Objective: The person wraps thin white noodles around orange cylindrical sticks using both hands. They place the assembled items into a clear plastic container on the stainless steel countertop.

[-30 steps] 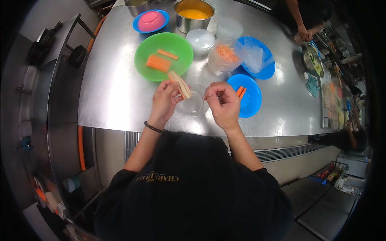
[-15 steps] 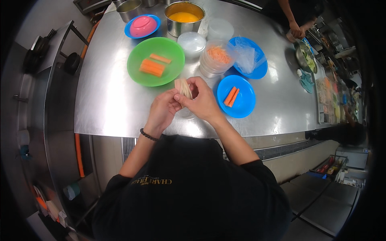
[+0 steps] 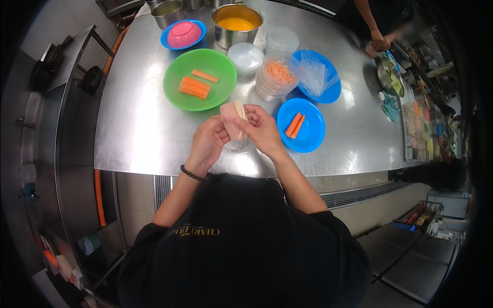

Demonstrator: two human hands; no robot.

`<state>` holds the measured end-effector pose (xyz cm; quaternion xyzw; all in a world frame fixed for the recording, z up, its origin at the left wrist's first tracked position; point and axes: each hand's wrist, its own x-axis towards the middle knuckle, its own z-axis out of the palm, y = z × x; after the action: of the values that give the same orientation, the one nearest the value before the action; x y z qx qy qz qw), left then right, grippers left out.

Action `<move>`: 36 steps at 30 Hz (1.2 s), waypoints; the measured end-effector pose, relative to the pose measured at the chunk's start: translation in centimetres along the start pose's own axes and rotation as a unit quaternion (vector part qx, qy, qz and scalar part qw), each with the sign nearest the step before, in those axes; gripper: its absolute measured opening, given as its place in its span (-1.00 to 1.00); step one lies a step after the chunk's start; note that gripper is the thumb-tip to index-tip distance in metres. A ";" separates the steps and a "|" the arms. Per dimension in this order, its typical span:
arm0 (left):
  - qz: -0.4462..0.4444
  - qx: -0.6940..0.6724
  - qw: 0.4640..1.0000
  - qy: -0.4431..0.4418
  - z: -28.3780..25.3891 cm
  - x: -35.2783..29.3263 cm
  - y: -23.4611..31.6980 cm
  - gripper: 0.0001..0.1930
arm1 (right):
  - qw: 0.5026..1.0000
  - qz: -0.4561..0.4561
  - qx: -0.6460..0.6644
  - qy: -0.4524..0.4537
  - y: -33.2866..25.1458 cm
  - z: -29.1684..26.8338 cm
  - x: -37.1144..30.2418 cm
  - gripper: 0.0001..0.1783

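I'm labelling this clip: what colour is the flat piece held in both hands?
Pale pink, with cream along its right side; the flat piece shows in the head view.

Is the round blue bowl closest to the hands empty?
No, slim orange sticks lie in the round, shiny blue bowl, just to the right of the person's bare right hand.

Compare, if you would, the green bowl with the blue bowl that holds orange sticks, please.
The green bowl is larger; the blue bowl is smaller. The green bowl holds a tight row of orange sticks plus one apart; the blue bowl holds just two sticks. The green bowl stands left, the blue bowl farther right. Both are on the metal table.
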<state>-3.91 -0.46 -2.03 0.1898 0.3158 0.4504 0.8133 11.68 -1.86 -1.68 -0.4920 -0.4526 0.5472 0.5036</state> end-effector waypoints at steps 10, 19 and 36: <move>0.013 0.028 0.999 0.009 -0.5 -0.5 0.0 -0.75 | 0.998 0.059 0.013 -0.033 0.8 -1.5 -0.4 -0.78; 0.008 0.012 1.000 0.015 -0.2 -1.1 0.4 -0.81 | 0.997 0.048 -0.027 -0.045 -0.6 -0.9 -0.9 -0.79; 0.071 0.096 0.992 -0.038 -0.9 -0.2 0.2 -0.81 | 0.979 0.085 0.185 -0.028 -0.2 -0.9 -1.1 -0.76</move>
<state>-4.78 -0.53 -2.50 0.3062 0.3120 0.4672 0.7685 12.64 -2.91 -1.54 -0.4112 -0.3143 0.6760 0.5245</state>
